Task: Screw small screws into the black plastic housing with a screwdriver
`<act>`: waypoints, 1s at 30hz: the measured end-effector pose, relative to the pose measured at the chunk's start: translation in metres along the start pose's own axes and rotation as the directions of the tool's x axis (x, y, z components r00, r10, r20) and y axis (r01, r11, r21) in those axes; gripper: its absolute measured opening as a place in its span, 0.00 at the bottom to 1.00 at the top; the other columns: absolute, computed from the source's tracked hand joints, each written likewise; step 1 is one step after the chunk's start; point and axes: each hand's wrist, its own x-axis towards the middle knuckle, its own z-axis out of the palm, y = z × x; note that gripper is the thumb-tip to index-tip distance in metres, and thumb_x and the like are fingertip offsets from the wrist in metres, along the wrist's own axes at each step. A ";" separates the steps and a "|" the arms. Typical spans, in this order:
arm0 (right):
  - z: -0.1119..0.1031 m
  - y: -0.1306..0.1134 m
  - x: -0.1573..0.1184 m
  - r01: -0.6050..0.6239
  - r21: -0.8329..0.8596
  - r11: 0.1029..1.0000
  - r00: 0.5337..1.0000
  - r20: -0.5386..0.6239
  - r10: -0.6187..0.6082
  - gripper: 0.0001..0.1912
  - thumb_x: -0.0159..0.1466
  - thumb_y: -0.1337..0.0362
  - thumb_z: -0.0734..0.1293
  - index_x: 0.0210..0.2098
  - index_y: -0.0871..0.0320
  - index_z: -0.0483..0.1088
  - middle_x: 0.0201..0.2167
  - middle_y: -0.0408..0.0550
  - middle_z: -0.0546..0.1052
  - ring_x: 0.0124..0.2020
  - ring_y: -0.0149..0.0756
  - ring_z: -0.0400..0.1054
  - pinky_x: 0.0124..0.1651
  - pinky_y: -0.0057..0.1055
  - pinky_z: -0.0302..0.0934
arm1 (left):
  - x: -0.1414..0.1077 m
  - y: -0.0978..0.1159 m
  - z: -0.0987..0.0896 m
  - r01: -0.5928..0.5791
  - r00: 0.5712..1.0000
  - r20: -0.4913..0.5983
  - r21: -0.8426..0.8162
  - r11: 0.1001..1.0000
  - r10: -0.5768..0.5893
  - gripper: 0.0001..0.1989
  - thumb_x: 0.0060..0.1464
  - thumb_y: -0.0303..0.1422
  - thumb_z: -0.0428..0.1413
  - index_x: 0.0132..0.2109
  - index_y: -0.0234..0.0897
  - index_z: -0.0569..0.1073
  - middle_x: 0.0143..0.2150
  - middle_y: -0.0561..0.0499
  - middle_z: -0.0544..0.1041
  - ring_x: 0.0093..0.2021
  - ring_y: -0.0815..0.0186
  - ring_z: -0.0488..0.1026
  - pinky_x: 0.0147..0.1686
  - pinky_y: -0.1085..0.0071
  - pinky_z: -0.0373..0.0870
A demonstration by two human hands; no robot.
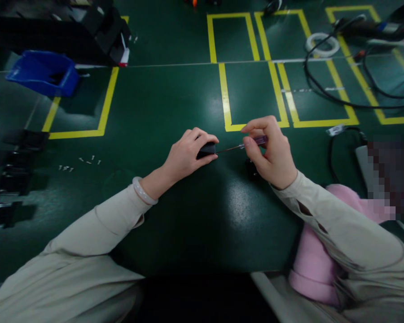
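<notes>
My left hand (191, 151) is closed around a small black block-like part (207, 150) on the green table, with the fingers over its top and the thumb along its near side. In my right hand (271, 151) is a screwdriver (237, 147) with a purplish handle, held between thumb and fingers. Its thin shaft points left, and the tip meets the right end of the black part; whether it sits in a screw cannot be made out. Just under my right hand lies another small black piece (252, 168), partly hidden by the hand.
Several loose screws (66, 168) lie at left, near a row of black parts (15, 172). A blue bin (43, 74) stands at far left. Yellow tape (225, 98) marks rectangles. A black cable (309, 78), a white tape roll (322, 44) and pink cloth (313, 264) are at right.
</notes>
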 end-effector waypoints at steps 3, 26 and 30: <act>-0.001 -0.001 0.001 -0.009 -0.009 1.000 1.000 0.004 0.009 0.05 0.68 0.63 0.62 0.42 0.56 0.68 0.29 0.40 0.71 0.28 0.27 0.69 0.29 0.26 0.63 | 0.000 0.000 0.000 -0.006 1.000 0.000 0.007 1.000 0.006 0.16 0.62 0.38 0.58 0.55 0.40 0.70 0.51 0.46 0.73 0.51 0.57 0.69 0.51 0.60 0.69; 0.000 -0.003 -0.001 0.114 -0.053 0.992 0.993 -0.010 -0.114 0.07 0.67 0.66 0.62 0.45 0.56 0.67 0.33 0.42 0.74 0.27 0.26 0.71 0.30 0.24 0.66 | 0.000 -0.001 0.000 0.000 1.000 0.005 0.005 1.000 0.000 0.17 0.62 0.39 0.58 0.55 0.40 0.70 0.52 0.47 0.72 0.51 0.57 0.69 0.51 0.59 0.69; -0.002 -0.005 0.000 0.102 -0.044 0.994 0.995 0.025 -0.101 0.04 0.69 0.63 0.63 0.40 0.56 0.68 0.29 0.40 0.73 0.25 0.24 0.70 0.28 0.23 0.64 | 0.000 -0.001 0.000 -0.004 1.000 0.001 0.007 1.000 0.004 0.17 0.62 0.38 0.58 0.55 0.40 0.70 0.51 0.47 0.72 0.51 0.57 0.69 0.51 0.60 0.69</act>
